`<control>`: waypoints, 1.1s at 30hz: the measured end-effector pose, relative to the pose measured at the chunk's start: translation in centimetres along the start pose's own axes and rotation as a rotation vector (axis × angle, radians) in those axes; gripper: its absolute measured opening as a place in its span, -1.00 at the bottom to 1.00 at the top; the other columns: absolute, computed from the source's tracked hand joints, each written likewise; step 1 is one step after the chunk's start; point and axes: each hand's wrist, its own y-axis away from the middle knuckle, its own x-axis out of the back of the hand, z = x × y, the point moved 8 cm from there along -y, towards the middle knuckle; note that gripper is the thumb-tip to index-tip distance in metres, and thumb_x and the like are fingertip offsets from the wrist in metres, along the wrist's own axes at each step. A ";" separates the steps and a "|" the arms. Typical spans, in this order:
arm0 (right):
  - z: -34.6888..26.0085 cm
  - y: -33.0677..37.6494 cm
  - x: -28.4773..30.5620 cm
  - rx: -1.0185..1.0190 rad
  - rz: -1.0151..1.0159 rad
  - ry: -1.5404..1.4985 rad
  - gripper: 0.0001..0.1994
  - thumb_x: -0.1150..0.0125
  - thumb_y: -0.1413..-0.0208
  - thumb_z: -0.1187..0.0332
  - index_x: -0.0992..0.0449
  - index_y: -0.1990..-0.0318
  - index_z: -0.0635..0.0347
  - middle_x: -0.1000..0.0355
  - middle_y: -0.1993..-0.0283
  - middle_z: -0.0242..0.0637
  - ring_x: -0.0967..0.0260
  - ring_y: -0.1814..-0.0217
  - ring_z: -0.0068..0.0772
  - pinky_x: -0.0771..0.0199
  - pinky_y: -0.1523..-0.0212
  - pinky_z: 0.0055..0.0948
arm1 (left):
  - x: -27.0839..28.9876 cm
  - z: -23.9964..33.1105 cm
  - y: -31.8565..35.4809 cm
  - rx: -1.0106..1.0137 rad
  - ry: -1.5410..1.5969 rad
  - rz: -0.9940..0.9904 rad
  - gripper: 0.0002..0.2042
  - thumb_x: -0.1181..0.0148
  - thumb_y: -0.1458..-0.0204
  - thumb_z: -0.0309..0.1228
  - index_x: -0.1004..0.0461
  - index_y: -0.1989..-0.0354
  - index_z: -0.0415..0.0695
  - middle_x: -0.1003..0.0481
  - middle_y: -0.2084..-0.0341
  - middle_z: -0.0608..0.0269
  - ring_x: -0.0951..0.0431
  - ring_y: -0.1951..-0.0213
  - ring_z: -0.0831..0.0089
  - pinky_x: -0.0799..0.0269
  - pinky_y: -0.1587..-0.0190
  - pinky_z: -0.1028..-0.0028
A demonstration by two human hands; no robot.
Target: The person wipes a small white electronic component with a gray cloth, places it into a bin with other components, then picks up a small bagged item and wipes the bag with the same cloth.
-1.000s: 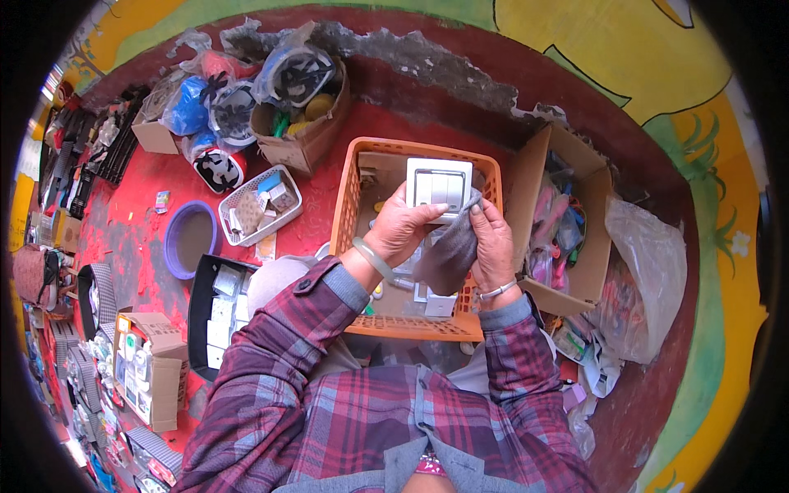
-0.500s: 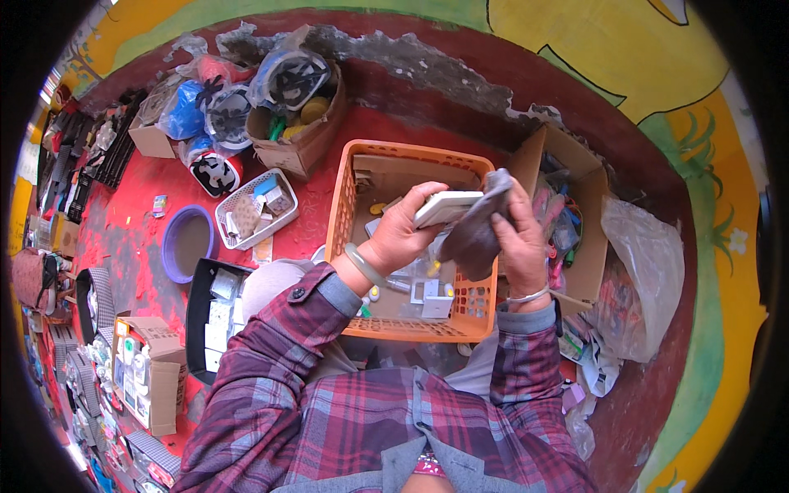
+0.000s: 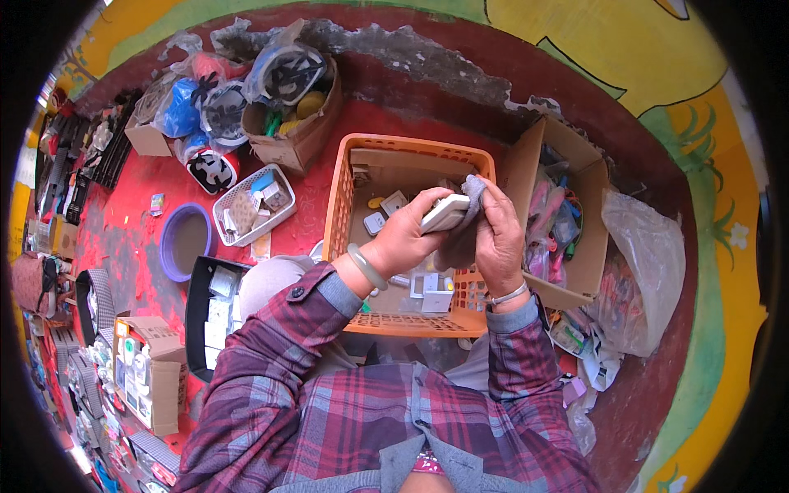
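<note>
Left hand (image 3: 404,234) grips white switch plate (image 3: 445,214), tilted near edge-on, visible long axis running away and rightward. Right hand (image 3: 501,242) holds grey cloth (image 3: 474,197) at its right end. Orange basket (image 3: 411,324) below, red floor (image 3: 316,185), painted wall (image 3: 616,53) beyond. Plate's at left fingertips, above basket.

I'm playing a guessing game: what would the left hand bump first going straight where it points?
The left hand would probably meet the cloth in the right hand; depth is unclear.
</note>
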 end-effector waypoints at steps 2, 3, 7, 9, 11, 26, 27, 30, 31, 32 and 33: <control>1.0 -0.3 0.0 -0.038 -0.012 0.074 -0.64 0.14 0.08 0.71 -0.44 0.11 0.33 -0.40 0.06 -0.05 -0.36 0.01 -0.08 -0.33 -0.03 -0.34 | -0.3 -1.3 0.0 0.126 0.224 -0.003 -0.46 -0.17 0.11 -0.65 -0.18 -0.11 -0.16 -0.37 0.07 0.22 -0.39 0.04 0.45 -0.31 -0.01 0.46; 2.4 -0.2 0.2 -0.066 -0.038 0.102 -0.65 0.13 0.09 0.70 -0.45 0.13 0.33 -0.41 0.08 -0.04 -0.36 0.03 -0.08 -0.33 -0.02 -0.34 | -0.4 -2.3 0.1 0.200 0.359 -0.002 -0.45 -0.18 0.12 -0.65 -0.18 -0.11 -0.16 -0.37 0.07 0.24 -0.38 0.03 0.47 -0.31 -0.02 0.46; 4.9 -0.2 1.9 -0.213 -0.095 0.207 -0.66 0.12 0.14 0.67 -0.48 0.18 0.32 -0.43 0.15 -0.02 -0.37 0.06 -0.05 -0.34 0.01 -0.30 | 0.0 -2.1 0.0 0.233 0.505 0.033 -0.49 -0.15 0.14 -0.64 -0.22 -0.07 -0.16 -0.39 0.12 0.29 -0.38 0.06 0.53 -0.33 -0.01 0.49; 2.4 -0.8 2.5 -0.108 -0.001 0.266 -0.62 0.12 0.15 0.69 -0.47 0.13 0.30 -0.41 0.10 -0.04 -0.34 0.02 -0.05 -0.32 -0.02 -0.29 | 0.6 -2.4 0.1 0.247 0.352 0.055 -0.48 -0.22 0.17 -0.58 -0.24 -0.05 -0.15 -0.42 0.16 0.25 -0.41 0.09 0.51 -0.35 0.03 0.49; -2.5 -1.3 1.5 0.096 0.033 0.322 -0.59 0.12 0.15 0.70 -0.46 0.09 0.29 -0.40 0.06 -0.06 -0.32 -0.02 -0.06 -0.29 -0.04 -0.29 | 0.3 -3.1 0.4 0.274 0.176 0.017 -0.47 -0.24 0.19 -0.55 -0.25 -0.04 -0.14 -0.44 0.18 0.22 -0.42 0.11 0.49 -0.35 0.05 0.48; 11.7 9.8 -2.3 -0.746 -0.265 -0.178 -0.62 0.23 -0.04 0.67 -0.42 0.00 0.31 -0.41 0.13 -0.31 -0.37 0.16 -0.51 -0.41 0.19 -0.61 | 10.9 1.7 5.5 0.104 0.954 0.436 -0.55 -0.16 0.12 -0.64 -0.17 0.03 -0.18 -0.37 0.19 0.19 -0.47 0.14 0.38 -0.47 0.08 0.34; 11.7 10.7 -2.2 -0.748 -0.274 -0.183 -0.61 0.22 -0.03 0.68 -0.41 0.00 0.33 -0.41 0.12 -0.30 -0.37 0.15 -0.50 -0.41 0.18 -0.60 | 13.0 3.3 7.4 0.070 0.967 0.480 -0.56 -0.16 0.11 -0.64 -0.18 0.03 -0.18 -0.39 0.19 0.17 -0.47 0.13 0.36 -0.47 0.07 0.33; 12.4 11.7 -2.7 -0.685 -0.316 -0.161 -0.60 0.22 -0.01 0.70 -0.39 -0.02 0.38 -0.40 0.07 -0.28 -0.37 0.13 -0.49 -0.39 0.11 -0.55 | 21.6 5.7 14.8 -0.081 0.798 0.618 -0.60 -0.14 0.08 -0.64 -0.22 0.02 -0.22 -0.42 0.18 0.11 -0.47 0.10 0.30 -0.45 0.04 0.30; 12.5 12.0 -2.6 -0.669 -0.332 -0.132 -0.59 0.22 0.00 0.70 -0.39 -0.02 0.38 -0.41 0.07 -0.28 -0.37 0.11 -0.48 -0.37 0.08 -0.54 | 24.4 5.7 17.9 -0.086 0.737 0.679 -0.61 -0.12 0.06 -0.64 -0.22 0.01 -0.24 -0.42 0.17 0.10 -0.47 0.09 0.27 -0.44 0.03 0.28; 12.5 12.4 -2.6 -0.656 -0.354 -0.106 -0.59 0.23 0.00 0.70 -0.39 -0.02 0.38 -0.41 0.06 -0.27 -0.37 0.09 -0.47 -0.36 0.05 -0.53 | 27.1 5.9 21.7 -0.086 0.674 0.743 -0.61 -0.10 0.04 -0.64 -0.22 0.00 -0.26 -0.43 0.16 0.08 -0.46 0.08 0.25 -0.43 0.02 0.27; 12.6 13.0 -2.6 -0.699 -0.364 -0.115 -0.58 0.23 0.01 0.71 -0.39 -0.02 0.38 -0.41 0.06 -0.27 -0.37 0.07 -0.46 -0.35 0.04 -0.53 | 29.6 5.8 25.9 -0.040 0.616 0.841 -0.62 -0.08 0.04 -0.64 -0.22 0.00 -0.28 -0.42 0.15 0.06 -0.46 0.08 0.24 -0.42 0.01 0.25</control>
